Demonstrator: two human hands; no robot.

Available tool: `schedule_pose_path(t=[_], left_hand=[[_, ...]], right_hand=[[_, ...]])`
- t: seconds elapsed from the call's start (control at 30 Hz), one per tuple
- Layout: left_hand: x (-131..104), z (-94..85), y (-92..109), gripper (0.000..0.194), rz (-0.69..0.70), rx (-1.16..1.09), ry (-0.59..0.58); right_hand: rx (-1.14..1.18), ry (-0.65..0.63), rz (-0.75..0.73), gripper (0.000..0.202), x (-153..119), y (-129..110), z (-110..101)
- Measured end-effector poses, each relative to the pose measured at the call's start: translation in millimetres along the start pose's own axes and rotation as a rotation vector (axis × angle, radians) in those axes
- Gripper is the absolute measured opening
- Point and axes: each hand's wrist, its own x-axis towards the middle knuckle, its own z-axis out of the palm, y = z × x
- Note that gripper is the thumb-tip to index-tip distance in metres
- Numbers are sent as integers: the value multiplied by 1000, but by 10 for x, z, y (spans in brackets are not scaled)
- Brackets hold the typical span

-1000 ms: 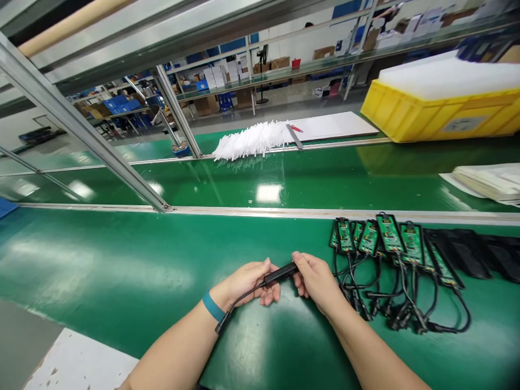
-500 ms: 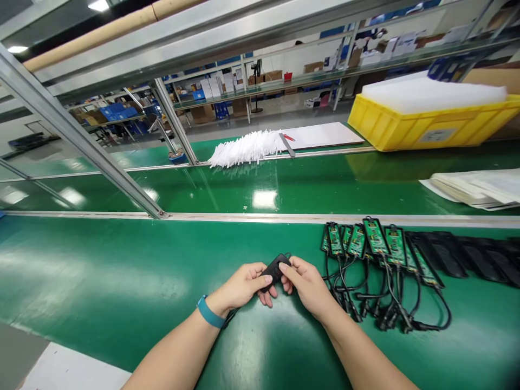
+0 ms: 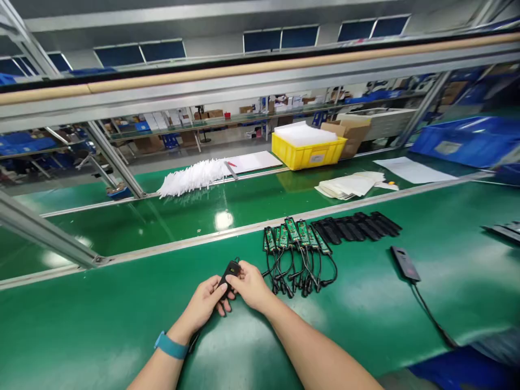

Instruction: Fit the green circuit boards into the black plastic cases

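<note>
Both hands grip a small black plastic controller box with a little display window near its top end. My left hand, with a teal band at the wrist, pinches its lower end, thumb on the face. My right hand closes on the upper right side, its thumb pressed on the face too. A black cable runs back under my left wrist, mostly hidden. Right of my hands lie several green circuit boards in black half-shells, their black cables trailing toward me. Several loose black covers overlap beside them.
A closed black box with a cable lies at the right. Behind the metal rail are papers, a yellow bin of white foam, a blue bin and a heap of white strips. A slanted metal post stands left.
The view has swung right and up, bringing the blue bin and the closed black box into sight. Both hands keep hold of the controller box, and its display window now shows.
</note>
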Motion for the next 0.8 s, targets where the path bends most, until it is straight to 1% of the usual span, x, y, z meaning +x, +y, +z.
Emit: schedule_pose_path(t=[0.07,0.1,0.13,0.17,0.2,0.27,0.33,0.4,0.43,0.5,0.57,0.63,0.73,0.8], left_hand=[[-17,24,-30,43,29,-3,64],[-29,39,-47,44,51,-5,109],[-38,55,-64,45,75,2,158],[-43,74,-78,46,101,29,208],[-40,99,-88,45,132,83,253],[2,170,-92,40,221,273,319],[107,283,-72,38,337,488,337],[277,437,-33,41,436,651,307],[381,525,-8,45,467,709,283],[604,709,50,51,491,803,249],[818,879,117,55,464,868,236],[996,1014,187,55,392,905,247],[1181,1131,275,56,273,923,261],[1253,1160,300,55,239,918,249]], right_hand=[[3,40,-8,24,-123,-143,-131],[9,41,-5,26,-209,-223,-258],[14,39,0,29,-307,-297,-430],[12,48,2,37,-412,-359,-646],[0,91,11,47,-522,-401,-900],[-69,269,39,62,-735,-418,-1485],[-201,425,89,69,-918,-361,-2093],[-412,616,225,68,-1047,-279,-2632],[-565,681,301,67,-1086,-246,-2854],[-897,746,395,60,-1120,-221,-3183],[-1133,769,432,52,-1114,-252,-3362],[-1243,795,428,45,-1086,-314,-3423],[-1339,851,379,42,-985,-412,-3382],[-1394,857,318,43,-837,-463,-3305]])
